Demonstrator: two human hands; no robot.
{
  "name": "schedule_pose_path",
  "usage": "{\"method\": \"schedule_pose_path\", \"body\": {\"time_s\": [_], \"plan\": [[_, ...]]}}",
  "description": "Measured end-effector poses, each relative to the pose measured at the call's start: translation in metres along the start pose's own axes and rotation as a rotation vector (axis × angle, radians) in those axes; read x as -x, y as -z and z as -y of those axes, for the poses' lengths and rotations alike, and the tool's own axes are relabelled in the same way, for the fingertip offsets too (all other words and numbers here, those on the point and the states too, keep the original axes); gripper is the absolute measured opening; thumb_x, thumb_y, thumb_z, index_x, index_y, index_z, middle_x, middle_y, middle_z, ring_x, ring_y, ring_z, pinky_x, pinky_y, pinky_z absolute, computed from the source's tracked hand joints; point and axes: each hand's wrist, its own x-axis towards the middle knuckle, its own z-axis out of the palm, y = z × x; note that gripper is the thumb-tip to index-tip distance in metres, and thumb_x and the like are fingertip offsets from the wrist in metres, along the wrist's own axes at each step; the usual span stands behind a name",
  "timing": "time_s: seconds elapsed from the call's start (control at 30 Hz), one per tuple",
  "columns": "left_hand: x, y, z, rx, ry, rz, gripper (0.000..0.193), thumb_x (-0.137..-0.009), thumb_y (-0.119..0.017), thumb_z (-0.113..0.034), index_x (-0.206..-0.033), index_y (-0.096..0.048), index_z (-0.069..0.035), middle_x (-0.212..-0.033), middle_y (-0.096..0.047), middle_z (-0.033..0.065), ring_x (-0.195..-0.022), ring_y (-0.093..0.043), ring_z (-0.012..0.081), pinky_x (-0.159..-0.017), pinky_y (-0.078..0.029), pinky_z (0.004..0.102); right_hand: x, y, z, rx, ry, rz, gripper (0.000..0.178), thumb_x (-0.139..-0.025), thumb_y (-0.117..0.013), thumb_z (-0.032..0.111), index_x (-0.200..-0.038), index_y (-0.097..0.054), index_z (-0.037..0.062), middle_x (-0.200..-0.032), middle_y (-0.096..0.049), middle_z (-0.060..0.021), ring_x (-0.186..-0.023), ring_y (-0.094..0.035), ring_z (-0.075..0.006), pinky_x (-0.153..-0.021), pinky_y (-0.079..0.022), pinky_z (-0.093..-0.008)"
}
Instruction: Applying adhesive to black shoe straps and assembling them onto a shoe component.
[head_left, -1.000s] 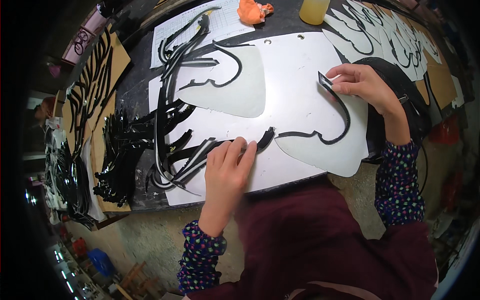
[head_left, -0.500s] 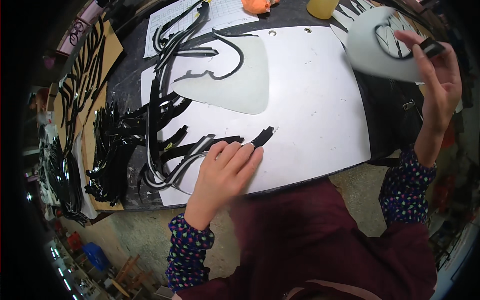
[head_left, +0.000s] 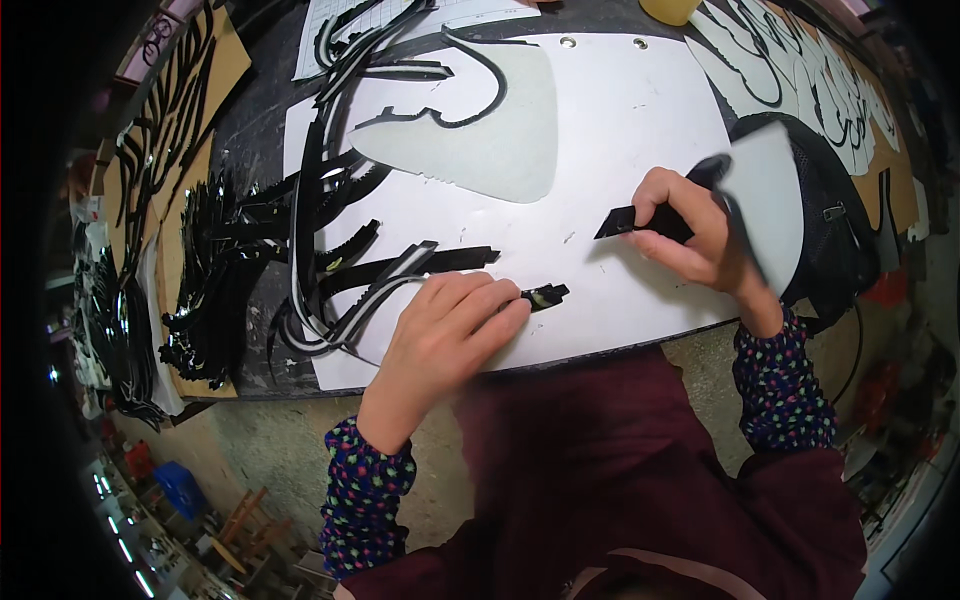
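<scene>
On the left half of the white board, my left hand is closed over a black strip whose short end pokes out past the fingertips. The rest of that strip is hidden under the hand. My right hand, over the board's right side, pinches the end of a black strip between thumb and forefinger. A pale curved panel with a dark edge hangs from that same hand, blurred by motion. Another pale panel lies flat on the board, its curved cutout edged with black trim.
Black and white-striped strips loop across the board's left side. Bundled black strips lie on cardboard farther left. A black mesh bag is at the right, below more pale panels. A yellow container stands at the back.
My right hand has come down and left from the bag's far side to over the board, bringing the pale panel. The strip end under my left hand has turned and shows a shinier face.
</scene>
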Motion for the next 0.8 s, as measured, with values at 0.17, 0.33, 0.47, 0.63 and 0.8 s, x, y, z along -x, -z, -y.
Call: {"method": "schedule_pose_path", "body": {"time_s": [0.17, 0.33, 0.47, 0.63, 0.8], "plan": [[-0.016, 0.021, -0.013, -0.05, 0.098, -0.27, 0.042, -0.069, -0.065, 0.002, -0.11, -0.067, -0.007, -0.096, -0.059, 0.0059, -0.085, -0.058, 0.0173, -0.067, -0.047, 0.0261, 0.0, -0.009, -0.004, -0.137, -0.143, -0.136, 0.021, -0.078, -0.07, 0.008, -0.086, -0.051, 0.0048, -0.077, -0.052, -0.001, -0.065, -0.05, -0.0085, -0.059, -0.04, -0.0211], [-0.059, 0.065, -0.027, -0.191, 0.388, -0.497, 0.039, -0.088, -0.048, 0.002, -0.123, -0.058, -0.012, -0.106, -0.053, 0.0084, -0.091, -0.052, 0.0115, -0.072, -0.055, 0.0229, 0.0, -0.009, -0.017, -0.463, -0.148, -0.415, 0.02, -0.081, -0.07, 0.006, -0.086, -0.051, 0.0066, -0.079, -0.052, 0.0027, -0.068, -0.05, -0.0038, -0.061, -0.041, -0.017], [-0.068, 0.069, -0.024, -0.416, 0.616, -0.503, 0.037, -0.086, -0.049, 0.005, -0.119, -0.059, -0.009, -0.087, -0.044, 0.005, -0.073, -0.046, 0.008, -0.055, -0.045, 0.02, -0.001, -0.002, -0.013, -0.495, -0.145, -0.472, 0.019, -0.082, -0.067, 0.005, -0.088, -0.05, 0.0061, -0.078, -0.052, 0.0008, -0.066, -0.052, -0.0059, -0.059, -0.042, -0.0183], [-0.043, 0.026, -0.005, -0.247, 0.419, -0.187, 0.029, -0.079, -0.06, 0.003, -0.107, -0.059, -0.004, -0.093, -0.053, 0.0141, -0.089, -0.053, 0.0287, -0.077, -0.044, 0.0369, 0.009, 0.003, -0.016, -0.47, -0.123, -0.498, 0.018, -0.083, -0.064, 0.006, -0.092, -0.049, 0.0047, -0.08, -0.052, -0.0011, -0.068, -0.052, -0.0075, -0.062, -0.042, -0.0201], [-0.047, -0.014, 0.01, -0.383, 0.186, -0.074, 0.024, -0.079, -0.061, -0.005, -0.103, -0.056, -0.007, -0.093, -0.053, 0.0075, -0.091, -0.054, 0.0228, -0.08, -0.043, 0.0357, 0.006, -0.002, -0.017, -0.51, -0.084, -0.415, 0.02, -0.085, -0.065, 0.015, -0.097, -0.052, 0.006, -0.084, -0.052, 0.0011, -0.072, -0.05, -0.0049, -0.064, -0.041, -0.0179]]}}
